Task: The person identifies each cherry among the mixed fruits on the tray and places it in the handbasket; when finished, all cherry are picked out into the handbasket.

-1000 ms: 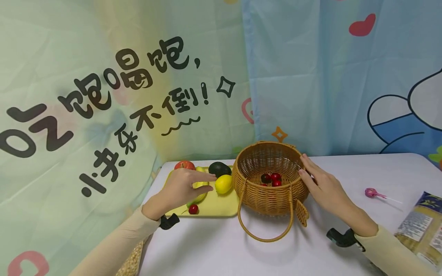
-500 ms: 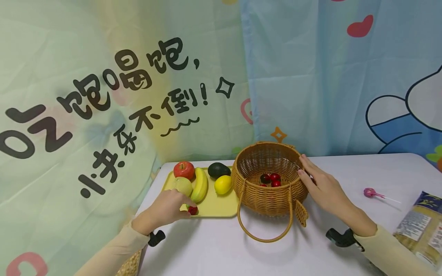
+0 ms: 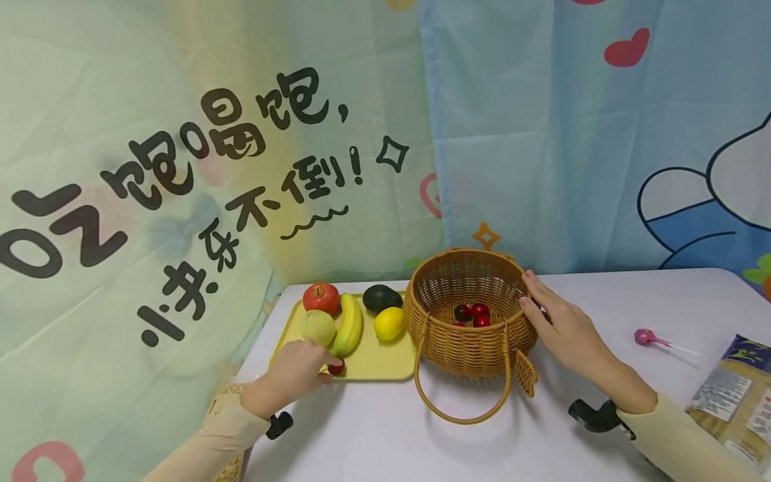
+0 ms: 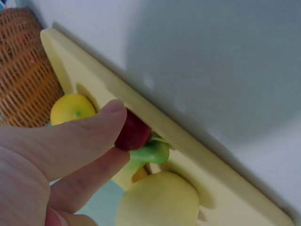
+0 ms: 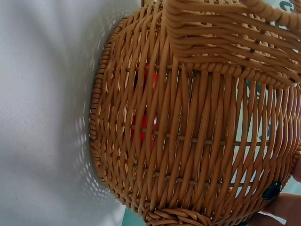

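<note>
My left hand [image 3: 299, 369] pinches a dark red cherry [image 4: 133, 132] between thumb and index finger at the front edge of the yellow tray [image 3: 381, 367]. In the left wrist view, the cherry is low against the tray's rim, near the green tip of the banana [image 3: 349, 326]. My right hand [image 3: 565, 329] rests on the right side of the wicker basket [image 3: 470, 349], fingers fairly straight along its rim. Inside the basket lie several red cherries [image 3: 480, 310], glimpsed through the weave in the right wrist view.
Also on the tray are an apple [image 3: 321, 298], a pale green round fruit [image 3: 318, 327], a lemon [image 3: 389, 324] and an avocado [image 3: 381, 298]. The basket's handle [image 3: 466, 420] hangs toward the front. A pink lollipop [image 3: 645, 337] and a printed bag [image 3: 731, 388] are at right.
My left hand has moved down and left from above the tray's fruit to the cherry at the front and taken hold of it. The right hand has stayed on the basket.
</note>
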`<state>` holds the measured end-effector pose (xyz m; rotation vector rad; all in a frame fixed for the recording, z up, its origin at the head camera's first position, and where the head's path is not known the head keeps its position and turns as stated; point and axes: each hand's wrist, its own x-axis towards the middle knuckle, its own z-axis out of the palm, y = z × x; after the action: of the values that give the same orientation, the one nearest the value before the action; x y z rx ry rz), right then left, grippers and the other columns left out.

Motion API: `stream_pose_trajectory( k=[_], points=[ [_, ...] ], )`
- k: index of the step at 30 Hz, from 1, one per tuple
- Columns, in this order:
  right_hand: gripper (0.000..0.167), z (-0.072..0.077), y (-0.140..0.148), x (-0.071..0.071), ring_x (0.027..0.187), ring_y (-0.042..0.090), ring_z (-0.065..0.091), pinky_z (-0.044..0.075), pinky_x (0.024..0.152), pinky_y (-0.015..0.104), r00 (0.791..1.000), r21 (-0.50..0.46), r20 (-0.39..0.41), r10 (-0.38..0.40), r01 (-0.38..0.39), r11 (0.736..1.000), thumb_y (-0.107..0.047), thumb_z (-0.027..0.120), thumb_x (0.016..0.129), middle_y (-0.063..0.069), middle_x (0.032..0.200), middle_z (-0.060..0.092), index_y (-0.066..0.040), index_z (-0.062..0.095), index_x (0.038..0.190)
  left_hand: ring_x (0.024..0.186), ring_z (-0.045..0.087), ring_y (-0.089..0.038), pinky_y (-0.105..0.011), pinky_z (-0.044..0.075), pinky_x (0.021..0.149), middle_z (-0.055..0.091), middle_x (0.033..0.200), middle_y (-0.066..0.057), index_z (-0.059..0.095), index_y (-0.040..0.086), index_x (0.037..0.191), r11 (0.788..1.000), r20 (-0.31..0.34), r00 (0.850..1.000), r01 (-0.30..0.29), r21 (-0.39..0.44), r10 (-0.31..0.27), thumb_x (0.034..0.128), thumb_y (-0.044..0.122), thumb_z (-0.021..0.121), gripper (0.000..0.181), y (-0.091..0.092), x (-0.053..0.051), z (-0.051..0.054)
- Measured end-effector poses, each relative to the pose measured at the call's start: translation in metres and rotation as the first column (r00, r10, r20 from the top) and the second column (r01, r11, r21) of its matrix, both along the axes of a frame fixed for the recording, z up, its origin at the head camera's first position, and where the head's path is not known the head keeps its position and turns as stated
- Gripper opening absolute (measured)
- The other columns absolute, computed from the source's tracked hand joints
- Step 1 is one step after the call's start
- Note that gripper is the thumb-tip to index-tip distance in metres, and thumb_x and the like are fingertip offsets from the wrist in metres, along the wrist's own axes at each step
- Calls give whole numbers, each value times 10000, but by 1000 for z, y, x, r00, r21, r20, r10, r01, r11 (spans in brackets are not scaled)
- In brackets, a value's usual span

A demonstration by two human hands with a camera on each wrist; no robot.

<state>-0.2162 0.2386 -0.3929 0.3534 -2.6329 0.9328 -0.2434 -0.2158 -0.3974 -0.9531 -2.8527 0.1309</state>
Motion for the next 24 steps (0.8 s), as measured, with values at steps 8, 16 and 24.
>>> stream_pose_trajectory(
  k=[8, 16, 24],
  points=[
    [615, -1, 0, 0, 1471, 517, 352, 342, 1095, 713, 1000, -1, 2, 3, -3, 1000, -385, 401, 1114, 206, 1668, 276, -48, 282, 1614, 608, 620, -125, -274, 492, 542, 770, 788, 82, 838, 211, 941, 999, -61, 998, -13, 43, 15, 785, 150, 885, 174, 5, -1, -8],
    [619, -2, 0, 0, 1472, 519, 348, 337, 1095, 715, 1000, -10, 11, 5, -5, 1000, -397, 390, 1115, 207, 1670, 267, -58, 273, 1619, 560, 555, -89, -280, 474, 518, 730, 710, 94, 818, 225, 834, 997, -104, 994, -32, 66, 39, 775, 198, 901, 105, 8, -1, -13],
    [613, -2, 1, -1, 1476, 517, 342, 332, 1099, 712, 1000, -12, 10, 11, -11, 1000, -394, 377, 1119, 203, 1676, 254, -64, 264, 1623, 562, 567, -99, -292, 483, 514, 711, 692, 102, 803, 222, 796, 997, -115, 993, -27, 72, 35, 792, 230, 886, 84, 10, 0, -12]
  ],
)
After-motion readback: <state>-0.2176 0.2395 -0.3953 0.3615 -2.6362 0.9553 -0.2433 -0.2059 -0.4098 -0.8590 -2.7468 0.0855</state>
